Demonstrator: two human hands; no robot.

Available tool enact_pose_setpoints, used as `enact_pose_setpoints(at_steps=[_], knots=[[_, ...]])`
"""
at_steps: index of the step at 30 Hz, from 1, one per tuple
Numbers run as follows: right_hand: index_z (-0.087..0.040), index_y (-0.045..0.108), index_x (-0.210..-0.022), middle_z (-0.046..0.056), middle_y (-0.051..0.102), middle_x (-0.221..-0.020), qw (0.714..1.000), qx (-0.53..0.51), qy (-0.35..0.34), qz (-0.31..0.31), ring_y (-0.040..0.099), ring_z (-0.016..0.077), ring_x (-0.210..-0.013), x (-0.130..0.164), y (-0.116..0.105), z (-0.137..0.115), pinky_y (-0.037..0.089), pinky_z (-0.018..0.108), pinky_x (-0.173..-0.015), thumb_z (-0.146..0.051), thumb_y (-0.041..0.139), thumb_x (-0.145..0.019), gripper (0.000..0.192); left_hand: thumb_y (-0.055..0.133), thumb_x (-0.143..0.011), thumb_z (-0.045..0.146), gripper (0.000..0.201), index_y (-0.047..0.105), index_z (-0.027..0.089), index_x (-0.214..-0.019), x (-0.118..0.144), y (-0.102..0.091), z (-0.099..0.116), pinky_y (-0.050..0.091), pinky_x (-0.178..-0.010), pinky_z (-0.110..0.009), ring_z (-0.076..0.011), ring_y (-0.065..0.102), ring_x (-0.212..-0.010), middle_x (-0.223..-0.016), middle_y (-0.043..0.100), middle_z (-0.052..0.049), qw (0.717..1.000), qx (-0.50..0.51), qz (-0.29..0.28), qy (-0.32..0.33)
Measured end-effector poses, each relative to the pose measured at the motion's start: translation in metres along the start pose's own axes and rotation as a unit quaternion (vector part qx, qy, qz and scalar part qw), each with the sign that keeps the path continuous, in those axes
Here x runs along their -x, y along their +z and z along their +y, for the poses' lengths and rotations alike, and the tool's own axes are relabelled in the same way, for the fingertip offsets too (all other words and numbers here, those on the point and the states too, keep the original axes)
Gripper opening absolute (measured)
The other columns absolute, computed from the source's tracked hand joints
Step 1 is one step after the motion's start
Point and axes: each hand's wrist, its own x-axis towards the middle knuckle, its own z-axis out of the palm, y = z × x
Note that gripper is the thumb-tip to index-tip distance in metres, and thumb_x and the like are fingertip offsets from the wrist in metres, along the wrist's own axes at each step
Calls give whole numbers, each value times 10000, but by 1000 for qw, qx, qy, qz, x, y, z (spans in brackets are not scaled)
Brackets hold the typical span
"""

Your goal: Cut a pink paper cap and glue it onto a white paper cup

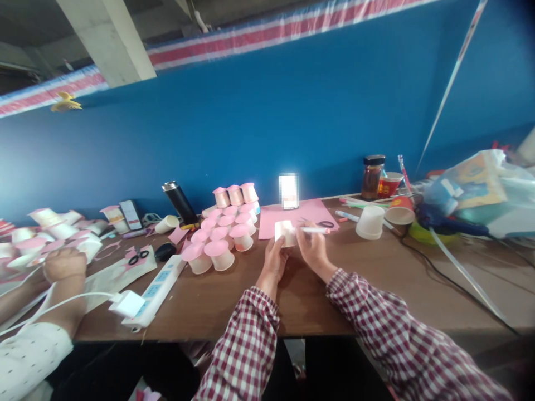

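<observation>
Holding a small white paper cup [285, 232] in my left hand [273, 260], fingers curled round it, I pinch a white marker pen [314, 229] in my right hand [312, 249], tip at the cup, just in front of the pink paper sheet [292, 216]. Thin cup walls could buckle under pen pressure, smearing the line. No writing is legible anywhere; the red cups' [389, 184] print beyond the sheet is too blurred.

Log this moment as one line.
left hand: holds paper cup | right hand: holds pen at cup | pink-topped cups: left
</observation>
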Motion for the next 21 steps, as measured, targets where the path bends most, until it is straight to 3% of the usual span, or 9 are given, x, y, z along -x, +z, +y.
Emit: enact_pose_setpoints(at_steps=[21], knots=[[-184,554,-818,42,614,-746,1000,12,-3,-10,594,183,-682,0,-1,0,480,296,-631,-285,476,-864,135,691,-706,336,296,654,140,-926,-2,-1,-1,447,-684,-283,-169,625,-744,-841,684,-59,1000,17,0,4]])
